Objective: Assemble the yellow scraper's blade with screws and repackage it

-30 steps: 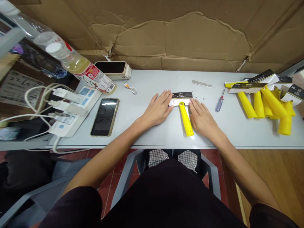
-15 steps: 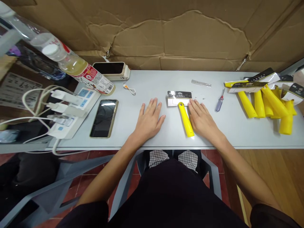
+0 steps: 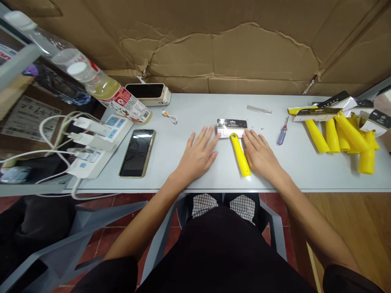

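Between my hands lies a scraper-like tool with a yellow plastic handle (image 3: 240,156), its head end covered by a black-and-white card label (image 3: 225,129). My left hand (image 3: 197,156) rests on the table with fingers outstretched, its fingertips at the label's left edge. On the other side, my right hand (image 3: 259,152) lies flat beside the handle, fingertips at the label's right end. Neither hand is gripping anything. A flat metal strip (image 3: 259,110) lies behind my right hand, and a small screwdriver (image 3: 282,132) with a purple clear handle is to its right.
Several yellow-handled tools (image 3: 351,132) with card labels are piled at the right. A phone (image 3: 137,153), a power strip (image 3: 102,144) with cables and a bottle (image 3: 122,99) stand at the left. A short white cable (image 3: 170,116) lies near a white device (image 3: 149,93). Cardboard (image 3: 244,53) backs the table.
My left hand has slid right along the table and now reaches the label. The right hand stays beside the yellow handle. The view has shifted slightly.
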Tool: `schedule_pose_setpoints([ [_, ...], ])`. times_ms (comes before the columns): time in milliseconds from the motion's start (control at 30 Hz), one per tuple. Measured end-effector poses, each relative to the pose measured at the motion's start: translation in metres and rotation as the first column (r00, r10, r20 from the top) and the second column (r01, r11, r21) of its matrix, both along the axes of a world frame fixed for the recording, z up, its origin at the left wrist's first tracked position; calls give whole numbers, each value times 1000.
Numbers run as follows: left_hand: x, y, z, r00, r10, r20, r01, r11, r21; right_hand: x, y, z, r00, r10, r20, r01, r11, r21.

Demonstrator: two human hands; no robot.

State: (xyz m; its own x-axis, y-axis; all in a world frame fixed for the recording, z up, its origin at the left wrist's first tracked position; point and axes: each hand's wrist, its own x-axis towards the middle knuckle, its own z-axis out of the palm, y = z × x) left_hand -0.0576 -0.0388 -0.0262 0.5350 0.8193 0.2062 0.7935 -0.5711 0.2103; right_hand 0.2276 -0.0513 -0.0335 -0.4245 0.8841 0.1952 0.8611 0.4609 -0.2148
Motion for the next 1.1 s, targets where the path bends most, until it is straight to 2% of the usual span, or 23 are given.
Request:
schedule_pose_setpoints([
  [67, 2, 3, 4, 995, -86, -53, 85, 996, -12, -1, 0, 2, 1000, -6, 4, 6, 1000, -22],
  [133, 2, 6, 5, 988, -122, -94, 119, 992, -37, -1, 1, 4, 1000, -14, 13, 14, 999, -46],
  [300, 3, 10, 8, 992, -104, -69, 102, 994, -29, -1, 3, 15, 999, -29, -14, 28, 994, -108],
  [433, 12, 18, 22, 997, -56, -49, 54, 998, -43, -3, 2, 31, 998, -30, -54, 22, 991, -133],
  [500, 18, 26, 30, 996, -52, -72, 48, 997, -54, -9, -2, 40, 997, -59, -39, 53, 990, -133],
  [633, 26, 37, 41, 991, -111, -80, 107, 993, -55, -27, -11, 55, 979, -187, 79, 197, 971, -136],
  [733, 28, 37, 39, 988, -152, 13, 152, 986, -64, -41, -18, 62, 959, -238, 156, 260, 955, -142],
  [867, 28, 30, 32, 970, -190, 152, 213, 966, -148, -49, -24, 63, 953, -182, 241, 221, 964, -145],
  [1100, 25, 18, 29, 959, -231, 164, 254, 958, -136, -28, -51, 64, 959, -100, 264, 152, 971, -186],
])
